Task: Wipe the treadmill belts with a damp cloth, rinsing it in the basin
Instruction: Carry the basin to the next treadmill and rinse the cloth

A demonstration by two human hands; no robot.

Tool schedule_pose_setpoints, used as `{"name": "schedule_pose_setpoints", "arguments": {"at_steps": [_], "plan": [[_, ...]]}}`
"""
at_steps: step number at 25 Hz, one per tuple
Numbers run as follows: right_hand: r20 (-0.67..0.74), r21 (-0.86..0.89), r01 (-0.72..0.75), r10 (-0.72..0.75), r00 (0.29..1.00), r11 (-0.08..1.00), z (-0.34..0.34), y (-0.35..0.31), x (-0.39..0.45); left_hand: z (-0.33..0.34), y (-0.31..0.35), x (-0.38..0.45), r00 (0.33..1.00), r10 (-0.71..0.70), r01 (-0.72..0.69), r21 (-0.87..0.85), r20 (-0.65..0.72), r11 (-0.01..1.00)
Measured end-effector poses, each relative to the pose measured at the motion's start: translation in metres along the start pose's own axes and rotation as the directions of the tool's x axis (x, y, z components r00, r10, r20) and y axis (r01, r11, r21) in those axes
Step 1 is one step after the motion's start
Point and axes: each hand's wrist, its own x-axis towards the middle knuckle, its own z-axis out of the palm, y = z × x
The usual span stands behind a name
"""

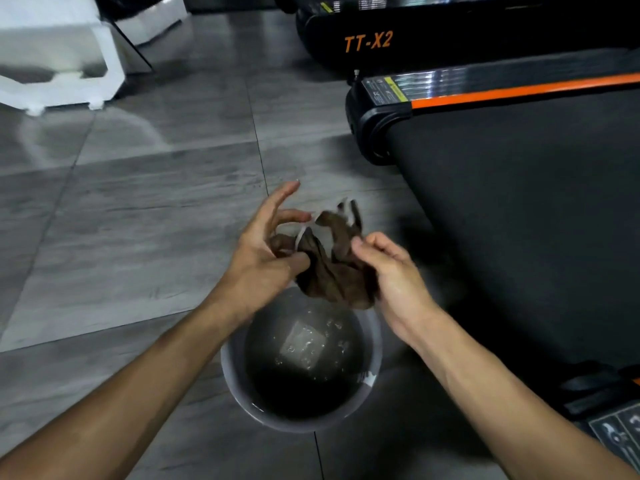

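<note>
A wet brown cloth (pixel 334 268) hangs bunched above a grey basin (pixel 232 375) of water on the floor. My left hand (pixel 263 258) pinches the cloth's left side with thumb and lower fingers, while the index finger sticks out straight. My right hand (pixel 391 271) grips the cloth's right side with curled fingers. The black treadmill belt (pixel 519 202) with an orange side stripe lies to the right of the basin.
A second black treadmill (pixel 415 39) marked TT-X2 stands at the back right. White foam packing blocks (pixel 59 64) sit at the back left. Grey floor tiles (pixel 138 220) spread to the left. A treadmill console panel (pixel 616 434) shows at the lower right.
</note>
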Motion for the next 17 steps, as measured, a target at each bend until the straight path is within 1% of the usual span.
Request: {"name": "schedule_pose_setpoints", "arguments": {"at_steps": [2,3,5,6,7,9,10,11,13,15,17], "plan": [[-0.037,0.212,-0.012,0.02,0.999,0.977,-0.004,-0.016,0.001,-0.008,0.002,-0.002,0.994,-0.082,0.073,0.121,0.068,0.99],[-0.03,0.282,-0.008,0.018,0.999,0.959,-0.007,-0.024,0.002,-0.011,0.003,-0.003,0.979,-0.161,0.136,0.183,0.128,0.974],[0.015,0.371,0.004,-0.011,1.0,0.929,-0.011,-0.038,0.003,-0.011,0.005,-0.006,0.917,-0.322,0.252,0.285,0.235,0.925],[0.035,0.373,0.016,-0.031,0.999,0.928,-0.01,-0.043,0.003,-0.007,0.006,-0.007,0.905,-0.342,0.264,0.299,0.253,0.917],[0.053,0.352,0.033,-0.055,0.997,0.935,-0.007,-0.047,0.001,-0.002,0.009,-0.007,0.909,-0.324,0.256,0.263,0.261,0.93],[0.089,0.289,0.058,-0.087,0.992,0.956,0.0,-0.052,-0.004,0.015,0.019,-0.006,0.935,-0.239,0.233,0.053,0.261,0.971],[0.1,0.254,0.061,-0.089,0.991,0.965,0.003,-0.054,-0.007,0.024,0.024,-0.005,0.948,-0.209,0.224,-0.038,0.241,0.974],[0.093,0.217,0.065,-0.087,0.992,0.974,0.006,-0.056,-0.01,0.033,0.031,-0.003,0.962,-0.18,0.199,-0.079,0.204,0.977],[0.049,0.132,0.104,-0.111,0.993,0.986,0.006,-0.065,-0.012,0.044,0.039,0.002,0.984,-0.12,0.134,-0.097,0.133,0.986],[0.001,0.041,0.147,-0.148,0.989,0.988,0.001,-0.076,-0.013,0.046,0.043,0.006,0.986,-0.131,0.147,-0.165,0.1,0.975],[-0.026,0.048,0.156,-0.155,0.988,0.987,-0.006,-0.083,-0.012,0.045,0.046,0.009,0.983,-0.144,0.167,-0.227,0.114,0.96]]}}
